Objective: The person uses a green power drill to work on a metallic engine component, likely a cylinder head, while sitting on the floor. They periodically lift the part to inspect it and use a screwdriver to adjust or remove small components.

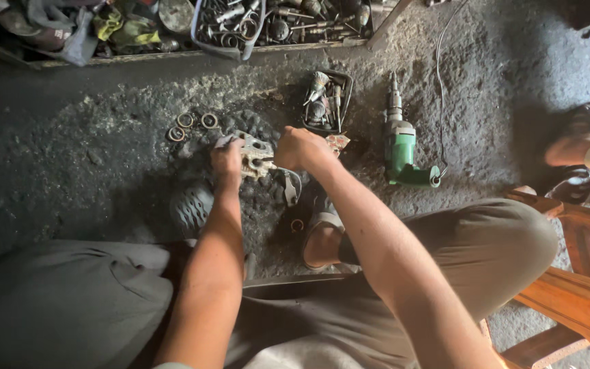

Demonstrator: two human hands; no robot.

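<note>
Left hand (227, 160) pressing down on a pale metal casting (254, 156) on the grimy floor (69, 150), right hand (298, 148) fisted around a thin tool at its right edge (tip hidden). Loose rings (189, 126) far left; green drill (402, 147) lying right, beside a small black tray (345, 89) of bits.

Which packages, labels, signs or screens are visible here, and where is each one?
No signs or screens are visible.
Small black tray: on the ground beyond the hands, rectangular, holding metal bits.
Long open box: top edge, filled with dark metal tools.
Green drill: right of the tray; any label is too small to tell.
</note>
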